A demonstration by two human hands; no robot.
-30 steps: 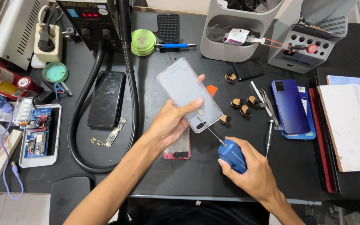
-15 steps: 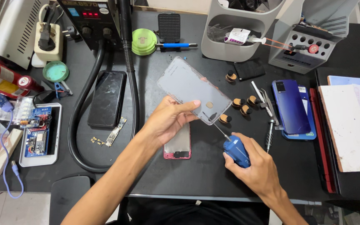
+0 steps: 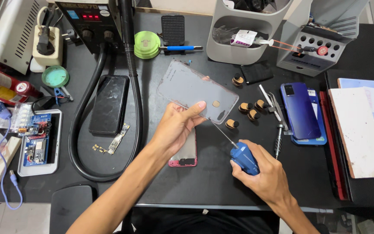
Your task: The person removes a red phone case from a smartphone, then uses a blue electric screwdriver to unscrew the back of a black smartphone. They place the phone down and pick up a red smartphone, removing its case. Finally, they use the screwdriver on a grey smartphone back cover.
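Tilted flatter: one panel (image 3: 193,92), one screwdriver (image 3: 244,157)

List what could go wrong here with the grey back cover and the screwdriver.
1. The left hand grips the grey back cover only at one corner, tilted in the air; it might slip and fall onto the pink phone beneath.
2. The right hand aims the blue screwdriver so its thin tip sits at the cover's edge; a slip could scratch it or jab the fingers.
3. The small brown caps lie loose nearby and could be knocked away.
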